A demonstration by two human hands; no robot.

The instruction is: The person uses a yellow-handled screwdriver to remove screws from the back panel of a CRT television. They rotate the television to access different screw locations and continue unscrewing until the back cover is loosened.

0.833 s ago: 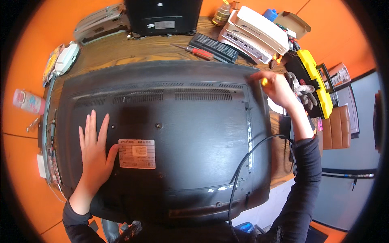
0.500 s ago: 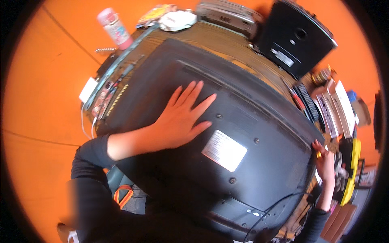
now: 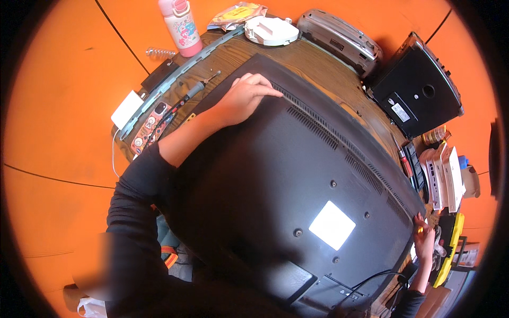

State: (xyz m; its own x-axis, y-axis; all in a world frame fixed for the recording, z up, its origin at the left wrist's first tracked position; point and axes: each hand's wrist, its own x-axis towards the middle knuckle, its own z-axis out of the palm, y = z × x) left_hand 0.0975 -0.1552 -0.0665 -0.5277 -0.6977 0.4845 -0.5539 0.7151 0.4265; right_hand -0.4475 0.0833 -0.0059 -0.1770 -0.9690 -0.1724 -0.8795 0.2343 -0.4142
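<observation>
The left hand [image 3: 246, 98] has slid from the middle of the television's back panel [image 3: 297, 196] to its far upper edge, fingers spread flat there. The television lies face down on the desk [image 3: 318, 69], its long axis running between the hands. The right hand [image 3: 424, 238] curls around the opposite edge, pinching something small and yellow.

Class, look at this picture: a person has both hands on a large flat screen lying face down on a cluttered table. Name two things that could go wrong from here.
1. The screen's back panel overhangs the wooden table; with the left hand and right hand only at opposite edges, it could slide or tip.
2. The black cable trailing off the lower edge might snag, and the screwdriver lies loose close to the panel, where it could be knocked away.
</observation>
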